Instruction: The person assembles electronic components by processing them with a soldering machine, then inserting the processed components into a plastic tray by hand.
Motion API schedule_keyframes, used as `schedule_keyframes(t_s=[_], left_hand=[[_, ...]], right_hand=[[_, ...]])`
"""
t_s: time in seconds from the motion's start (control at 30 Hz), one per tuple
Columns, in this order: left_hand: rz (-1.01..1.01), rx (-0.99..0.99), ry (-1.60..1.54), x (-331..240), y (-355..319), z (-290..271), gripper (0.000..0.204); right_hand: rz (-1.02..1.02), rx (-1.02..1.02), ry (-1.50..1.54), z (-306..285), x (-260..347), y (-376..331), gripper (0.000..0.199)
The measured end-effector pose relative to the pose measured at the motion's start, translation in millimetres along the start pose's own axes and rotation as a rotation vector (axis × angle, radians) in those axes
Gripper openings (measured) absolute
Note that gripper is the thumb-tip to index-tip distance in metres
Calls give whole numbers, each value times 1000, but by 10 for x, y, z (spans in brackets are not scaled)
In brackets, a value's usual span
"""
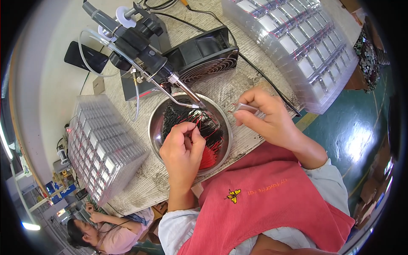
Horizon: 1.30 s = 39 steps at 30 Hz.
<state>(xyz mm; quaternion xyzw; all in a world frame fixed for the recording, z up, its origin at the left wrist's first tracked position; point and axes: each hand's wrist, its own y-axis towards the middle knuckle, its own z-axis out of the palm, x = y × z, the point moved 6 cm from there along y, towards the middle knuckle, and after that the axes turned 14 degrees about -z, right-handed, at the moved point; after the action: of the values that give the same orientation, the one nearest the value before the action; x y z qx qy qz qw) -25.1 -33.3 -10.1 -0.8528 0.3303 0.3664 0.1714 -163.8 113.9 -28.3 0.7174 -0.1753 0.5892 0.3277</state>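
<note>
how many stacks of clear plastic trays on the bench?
2. One stack of clear trays lies at the person's left, beside the metal bowl; the other stack lies at upper right, beyond the right hand. More may be out of frame.

A worn, pale grey table carries a round steel bowl of black and red wires, a black square fan, a black phone, and two stacks of clear plastic trays, left and right.

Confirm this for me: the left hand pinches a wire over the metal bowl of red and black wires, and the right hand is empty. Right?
Not quite. In the head view the right hand is not empty: it holds a small silvery part. The rest stands: the left hand pinches a wire over the metal bowl of red and black wires.
</note>
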Motion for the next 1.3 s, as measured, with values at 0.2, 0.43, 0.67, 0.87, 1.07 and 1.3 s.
schedule_keyframes(t_s=[0.2,0.43,0.67,0.87,1.07,1.3], left_hand=[[183,-96,71,-145,12,-48,15],[386,-201,85,-256,-10,-76,17],[372,-255,205,-377,-18,-121,16],[392,-316,282,-421,-23,-147,15],[390,-330,303,-436,-22,-151,16],[385,-329,316,-437,-10,-140,15]], right_hand=[[66,46,-13,96,26,68,23],[73,96,17,191,37,89,30],[29,-6,115,221,58,149,33],[-10,-19,71,242,67,186,31],[11,-19,94,252,99,202,31],[-26,-17,68,255,117,207,31]])
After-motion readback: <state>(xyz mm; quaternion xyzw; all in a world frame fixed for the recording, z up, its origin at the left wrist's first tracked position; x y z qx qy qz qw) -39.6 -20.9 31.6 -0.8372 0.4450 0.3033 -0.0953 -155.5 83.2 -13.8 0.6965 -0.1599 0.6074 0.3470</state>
